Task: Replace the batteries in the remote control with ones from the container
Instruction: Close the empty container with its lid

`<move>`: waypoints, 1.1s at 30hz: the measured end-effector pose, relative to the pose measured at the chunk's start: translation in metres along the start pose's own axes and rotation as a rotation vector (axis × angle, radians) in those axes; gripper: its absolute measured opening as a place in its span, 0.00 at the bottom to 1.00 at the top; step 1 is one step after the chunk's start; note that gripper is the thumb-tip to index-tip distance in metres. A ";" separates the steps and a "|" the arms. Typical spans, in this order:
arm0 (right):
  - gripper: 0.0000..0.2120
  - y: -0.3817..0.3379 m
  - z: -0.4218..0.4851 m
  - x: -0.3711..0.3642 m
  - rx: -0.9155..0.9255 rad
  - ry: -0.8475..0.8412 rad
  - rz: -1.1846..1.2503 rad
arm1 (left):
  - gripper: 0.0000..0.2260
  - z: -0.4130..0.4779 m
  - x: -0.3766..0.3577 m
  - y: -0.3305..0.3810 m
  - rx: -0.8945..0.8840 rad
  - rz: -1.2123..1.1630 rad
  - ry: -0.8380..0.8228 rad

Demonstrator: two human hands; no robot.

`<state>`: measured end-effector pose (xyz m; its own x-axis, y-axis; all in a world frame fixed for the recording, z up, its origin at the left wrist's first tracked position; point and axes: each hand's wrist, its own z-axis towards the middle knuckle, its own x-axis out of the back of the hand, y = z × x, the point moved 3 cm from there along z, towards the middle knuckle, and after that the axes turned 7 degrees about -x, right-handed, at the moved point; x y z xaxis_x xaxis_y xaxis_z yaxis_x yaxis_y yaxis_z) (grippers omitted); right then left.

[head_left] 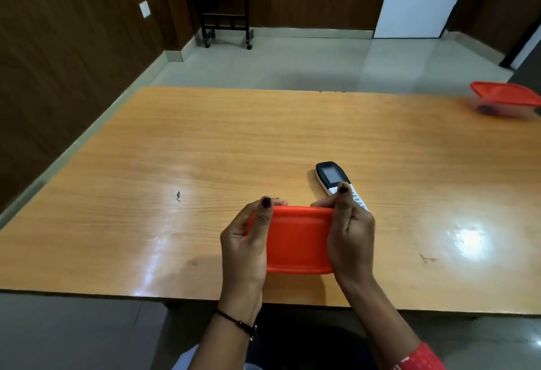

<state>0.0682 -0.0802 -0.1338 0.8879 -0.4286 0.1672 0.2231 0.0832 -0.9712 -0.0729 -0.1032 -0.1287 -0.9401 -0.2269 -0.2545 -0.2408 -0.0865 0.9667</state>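
Observation:
A container with an orange-red lid [298,240] sits near the front edge of the wooden table [205,150]. My left hand [244,240] grips its left side and my right hand [349,232] grips its right side, thumbs on the lid's far corners. The lid hides the container's contents. The remote control [333,177], white with a dark top and a small screen, lies face up just behind my right hand, which covers its lower half.
A second clear container with a red lid [505,98] stands at the table's far right edge, something dark inside it. A dark wheeled side table [225,3] stands against the far wall. The table's near edge runs just below my wrists.

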 end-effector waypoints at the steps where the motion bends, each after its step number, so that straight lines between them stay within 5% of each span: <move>1: 0.28 0.001 0.003 0.001 -0.004 -0.002 0.016 | 0.21 0.001 -0.003 -0.001 -0.007 -0.017 0.018; 6: 0.23 0.002 0.015 0.009 -0.013 -0.001 0.098 | 0.15 0.006 -0.013 -0.004 -0.049 -0.033 0.056; 13: 0.31 0.009 0.012 0.003 -0.202 -0.151 -0.051 | 0.15 0.015 -0.010 -0.001 -0.069 -0.015 0.092; 22: 0.32 -0.007 -0.017 -0.011 -0.140 -0.193 -0.158 | 0.21 0.002 0.021 0.009 -0.115 0.003 0.171; 28: 0.18 -0.014 -0.064 -0.042 -0.065 -0.422 -0.313 | 0.14 -0.003 0.077 0.017 -0.086 0.013 0.337; 30: 0.14 -0.021 -0.076 -0.064 -0.173 -0.453 -0.242 | 0.08 -0.008 0.110 0.017 -0.110 0.047 0.354; 33: 0.09 -0.031 -0.088 -0.109 -0.340 -0.516 -0.087 | 0.11 -0.013 0.166 0.020 -0.098 0.129 0.388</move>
<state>-0.0706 -0.1154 -0.1368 0.9711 0.0762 0.2260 0.2382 -0.2599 -0.9358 -0.2304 -0.1549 -0.1515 -0.7959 -0.5890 -0.1404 -0.0851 -0.1207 0.9890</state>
